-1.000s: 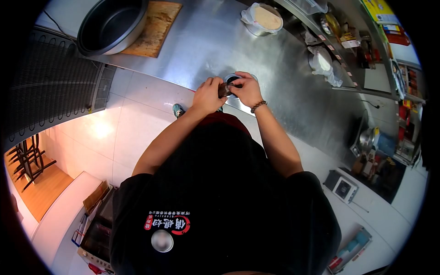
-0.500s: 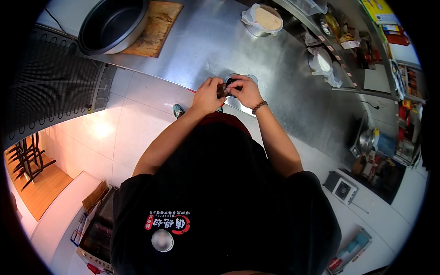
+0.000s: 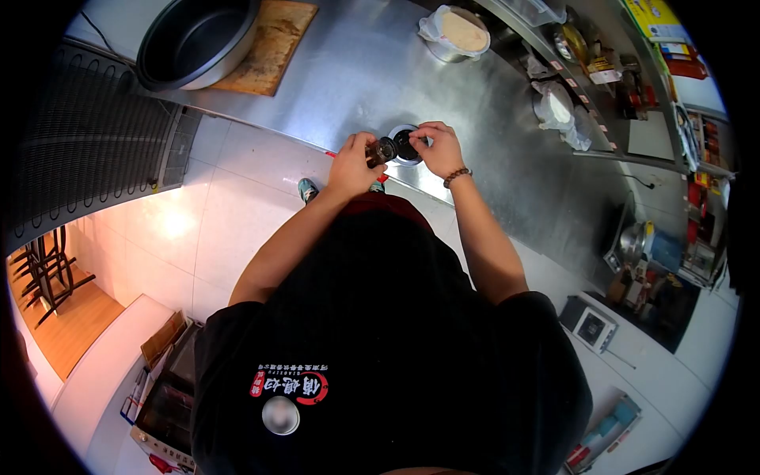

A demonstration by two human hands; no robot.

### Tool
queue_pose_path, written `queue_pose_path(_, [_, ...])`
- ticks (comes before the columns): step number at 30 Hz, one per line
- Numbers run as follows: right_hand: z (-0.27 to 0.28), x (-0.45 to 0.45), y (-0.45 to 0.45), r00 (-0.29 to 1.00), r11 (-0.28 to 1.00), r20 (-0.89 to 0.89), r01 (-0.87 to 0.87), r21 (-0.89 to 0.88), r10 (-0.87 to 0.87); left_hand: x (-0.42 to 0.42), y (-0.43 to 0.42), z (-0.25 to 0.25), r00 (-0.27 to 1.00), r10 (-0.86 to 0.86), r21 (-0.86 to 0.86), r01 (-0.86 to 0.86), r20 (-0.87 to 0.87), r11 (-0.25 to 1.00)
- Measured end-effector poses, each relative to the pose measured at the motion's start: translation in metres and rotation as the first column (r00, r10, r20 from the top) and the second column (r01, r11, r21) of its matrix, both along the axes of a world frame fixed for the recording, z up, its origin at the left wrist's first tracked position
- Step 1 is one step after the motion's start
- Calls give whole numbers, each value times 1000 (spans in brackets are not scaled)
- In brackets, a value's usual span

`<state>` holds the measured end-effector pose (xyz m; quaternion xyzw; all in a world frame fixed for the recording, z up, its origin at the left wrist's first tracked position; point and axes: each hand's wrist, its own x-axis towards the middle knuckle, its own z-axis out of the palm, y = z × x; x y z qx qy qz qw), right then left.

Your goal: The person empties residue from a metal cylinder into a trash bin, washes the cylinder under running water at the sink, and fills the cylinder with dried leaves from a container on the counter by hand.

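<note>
My left hand (image 3: 351, 166) is closed around a small dark glass jar (image 3: 383, 151), tilted so that its round end faces up and to the right. Just right of the jar, on the steel counter (image 3: 348, 71), stands a small pale-rimmed bowl (image 3: 404, 164) with dark contents. My right hand (image 3: 440, 150), a beaded bracelet at its wrist, is at the bowl's right edge. Its fingertips are pinched together over the bowl; whatever is between them is too small to make out.
A large black-lined pot (image 3: 194, 39) rests partly on a wooden board (image 3: 277, 47) at the far left. Farther back stands a pot with a plastic bag and pale contents (image 3: 461, 33). A metal shelf (image 3: 582, 87) runs along the right; a wire-grilled panel (image 3: 95, 142) is at left.
My right hand has come off the jar and shifted right, fingertips now over the bowl. The jar has tipped in my left hand, and more of the bowl shows.
</note>
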<state>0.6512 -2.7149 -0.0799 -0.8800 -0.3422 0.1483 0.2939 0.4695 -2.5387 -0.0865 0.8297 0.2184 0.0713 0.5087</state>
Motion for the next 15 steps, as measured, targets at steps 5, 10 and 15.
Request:
queue_pose_path(5, [2, -11, 12, 989, 886, 121, -16, -463, 81, -5, 1, 2, 1000, 30, -14, -30, 8, 999])
queue_pose_path(10, [-9, -17, 33, 991, 792, 110, 4, -611, 81, -10, 4, -3, 1000, 5, 37, -5, 1, 999])
queue_pose_path(15, [-20, -20, 47, 999, 788, 31, 51, -614, -41, -16, 7, -3, 1000, 20, 23, -20, -7, 1000])
